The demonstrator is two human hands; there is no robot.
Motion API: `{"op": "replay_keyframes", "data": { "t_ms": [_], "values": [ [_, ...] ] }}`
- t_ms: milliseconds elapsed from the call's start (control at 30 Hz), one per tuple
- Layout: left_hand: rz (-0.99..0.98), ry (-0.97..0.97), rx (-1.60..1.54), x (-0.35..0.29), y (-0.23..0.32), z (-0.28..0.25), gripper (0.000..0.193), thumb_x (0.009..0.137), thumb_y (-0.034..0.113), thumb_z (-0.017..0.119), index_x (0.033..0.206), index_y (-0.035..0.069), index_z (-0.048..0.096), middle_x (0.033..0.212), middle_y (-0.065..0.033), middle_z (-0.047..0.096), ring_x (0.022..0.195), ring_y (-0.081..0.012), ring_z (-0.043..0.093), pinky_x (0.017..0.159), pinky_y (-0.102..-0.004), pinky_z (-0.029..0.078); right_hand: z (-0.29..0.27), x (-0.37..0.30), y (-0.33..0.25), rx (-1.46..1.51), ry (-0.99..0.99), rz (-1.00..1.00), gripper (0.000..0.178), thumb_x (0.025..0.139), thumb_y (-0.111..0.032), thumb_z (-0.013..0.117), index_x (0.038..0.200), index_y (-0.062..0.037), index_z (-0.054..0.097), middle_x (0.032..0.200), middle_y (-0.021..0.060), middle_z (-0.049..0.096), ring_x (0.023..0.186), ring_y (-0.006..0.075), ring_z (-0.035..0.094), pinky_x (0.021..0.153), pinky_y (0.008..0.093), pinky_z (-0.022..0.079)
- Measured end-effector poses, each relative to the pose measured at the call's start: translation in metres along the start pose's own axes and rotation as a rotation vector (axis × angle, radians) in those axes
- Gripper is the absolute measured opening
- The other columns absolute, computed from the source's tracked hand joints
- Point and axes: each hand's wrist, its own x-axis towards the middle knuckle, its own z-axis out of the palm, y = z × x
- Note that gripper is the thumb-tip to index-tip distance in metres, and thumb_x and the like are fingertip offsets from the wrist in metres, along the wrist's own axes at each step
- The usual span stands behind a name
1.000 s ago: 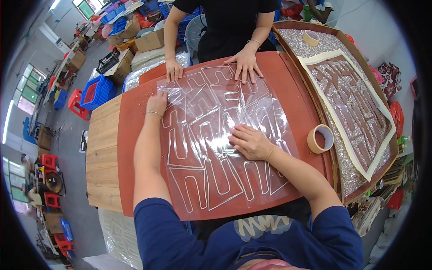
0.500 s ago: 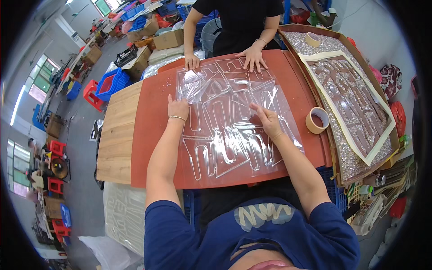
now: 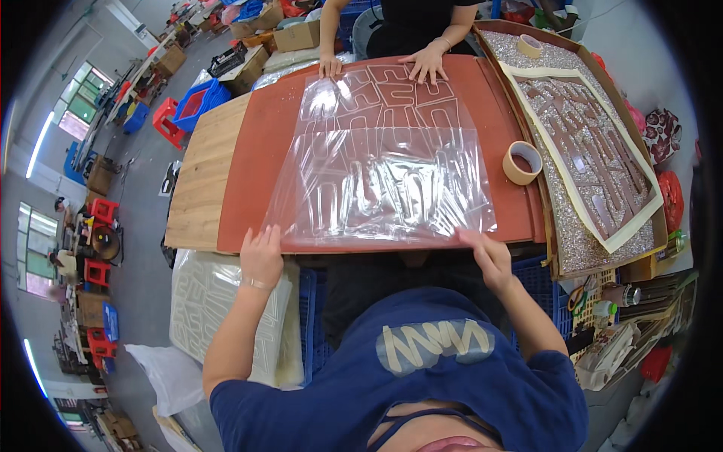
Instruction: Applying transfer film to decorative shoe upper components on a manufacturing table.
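A clear plastic film [image 3: 392,177] spreads over the nearer part of a transparent sheet with outlined cut shapes [image 3: 361,98], both lying on a reddish-brown board [image 3: 256,151]. My left hand [image 3: 261,256] is closed on the film's near left corner, at the board's front edge. At the near right corner my right hand [image 3: 488,258] pinches the film, its fingertips slightly blurred. Glare hides some of the outlines beneath. Across the board, a co-worker's hands [image 3: 427,62] rest by the sheet's far edge, one at each side.
A tape roll [image 3: 521,163] stands on the board's right side. Beside it, a glittery tray [image 3: 542,196] holds a framed cut panel and another tape roll [image 3: 529,47]. Patterned sheets [image 3: 218,309] are stacked below left, and a bare wooden board [image 3: 199,181] adjoins the red one.
Both my hands have come back toward me to the board's front edge, drawing the film's near edge with them. The bunched film at the far left now lies flatter, and my view has shifted.
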Motion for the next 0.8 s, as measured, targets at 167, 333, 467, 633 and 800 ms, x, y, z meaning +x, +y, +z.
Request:
{"op": "replay_keyframes", "data": {
  "t_ms": [167, 333, 467, 633, 800],
  "values": [
    [-0.070, -0.149, -0.089, -0.099, 0.058, -0.079, 0.032, 0.081, 0.004, 0.054, 0.112, 0.000, 0.058, 0.098, -0.0150, 0.066, 0.090, -0.0284, 0.063, 0.090, -0.0458, 0.046, -0.010, -0.091, -0.019, 0.316, -0.044, 0.038, 0.030, 0.092, -0.014, 0.046, 0.108, 0.0034, 0.066, 0.108, 0.0196, 0.067, 0.104, 0.0299, 0.063, 0.097, 0.0397, 0.044],
    [-0.214, -0.025, -0.135, -0.132, 0.054, -0.012, 0.029, 0.080, 0.003, 0.059, 0.109, 0.004, 0.061, 0.095, -0.0135, 0.065, 0.084, -0.0317, 0.062, 0.081, -0.0444, 0.047, -0.020, -0.056, -0.042, 0.080, -0.204, -0.217, 0.027, 0.087, -0.017, 0.058, 0.107, -0.0003, 0.067, 0.112, 0.0186, 0.066, 0.096, 0.0293, 0.067, 0.087, 0.0377, 0.051],
    [-0.510, -0.064, -0.237, -0.155, 0.043, 0.057, 0.028, 0.079, 0.006, 0.065, 0.106, 0.003, 0.063, 0.091, -0.0153, 0.064, 0.084, -0.0353, 0.059, 0.075, -0.0444, 0.046, -0.016, -0.013, -0.071, -0.289, -0.267, -0.652, 0.025, 0.080, -0.016, 0.068, 0.102, -0.0055, 0.068, 0.116, 0.0162, 0.064, 0.087, 0.0248, 0.068, 0.073, 0.0315, 0.057],
    [-0.694, -0.312, -0.205, -0.081, 0.064, -0.030, 0.046, 0.080, 0.012, 0.068, 0.122, -0.002, 0.054, 0.116, -0.0235, 0.059, 0.107, -0.0394, 0.056, 0.091, -0.0431, 0.045, -0.003, -0.014, -0.073, -0.381, -0.249, -0.723, 0.027, 0.073, -0.014, 0.072, 0.099, -0.0060, 0.068, 0.110, 0.0141, 0.065, 0.088, 0.0243, 0.068, 0.072, 0.0310, 0.058],
    [0.358, -0.139, -0.819, 0.024, 0.199, -0.142, 0.104, 0.065, 0.042, 0.079, 0.137, -0.014, 0.029, 0.139, -0.0330, 0.036, 0.129, -0.0429, 0.039, 0.109, -0.0437, 0.032, 0.005, 0.002, -0.097, -0.386, -0.168, -0.789, 0.029, 0.067, -0.011, 0.072, 0.094, -0.0041, 0.068, 0.083, 0.0078, 0.046, 0.092, 0.0262, 0.063, 0.072, 0.0328, 0.057]
  ]
}}
